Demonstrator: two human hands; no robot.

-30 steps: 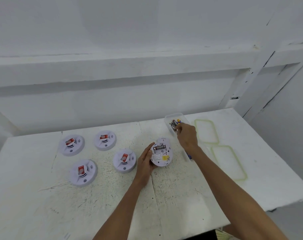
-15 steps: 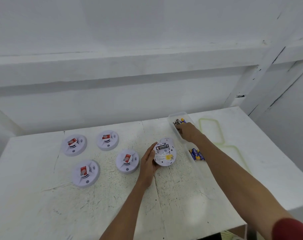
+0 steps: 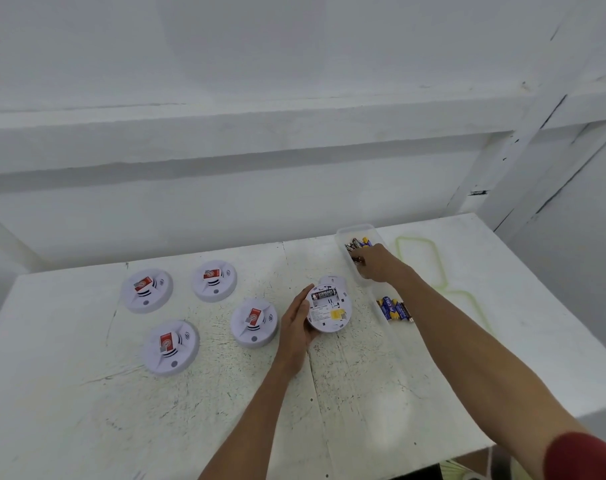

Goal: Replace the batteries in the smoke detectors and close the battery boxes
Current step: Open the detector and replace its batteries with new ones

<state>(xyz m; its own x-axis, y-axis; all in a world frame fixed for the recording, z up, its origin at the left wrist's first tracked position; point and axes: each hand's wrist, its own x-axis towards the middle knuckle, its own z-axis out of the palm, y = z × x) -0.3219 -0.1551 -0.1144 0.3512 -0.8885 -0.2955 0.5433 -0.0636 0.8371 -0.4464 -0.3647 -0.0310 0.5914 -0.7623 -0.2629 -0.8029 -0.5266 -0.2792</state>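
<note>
Starting left of the open detector (image 3: 329,311): four other detectors (image 3: 171,346) sit face-up on the tabletop (image 3: 86,410). The closest one is just beside the left hand (image 3: 296,320).

That hand holds the open detector by its left rim. The thumb is on the upper edge, the fingers are curled round the side, and the forearm comes up from the near edge of the tabletop. I'd guess it's a light, hollow plastic shell, smooth and a bit slippery. So the rim is the spot to grab, not the thin clips of the battery bay. One black cell sits in the bay, and the slot next to it looks empty.

Right of the open detector, the right hand (image 3: 377,268) is stretched out. Its fingers are dipped into the far end of a clear box (image 3: 341,237) among loose batteries (image 3: 358,244). Can't tell if it has one pinched, since the fingertips are hidden. Those cells look small, hard and likely to roll, so pinch mid-body.

A second bunch of batteries lies in the box's near end, just right of the detector. Two lids (image 3: 421,263) lie further right.
</note>
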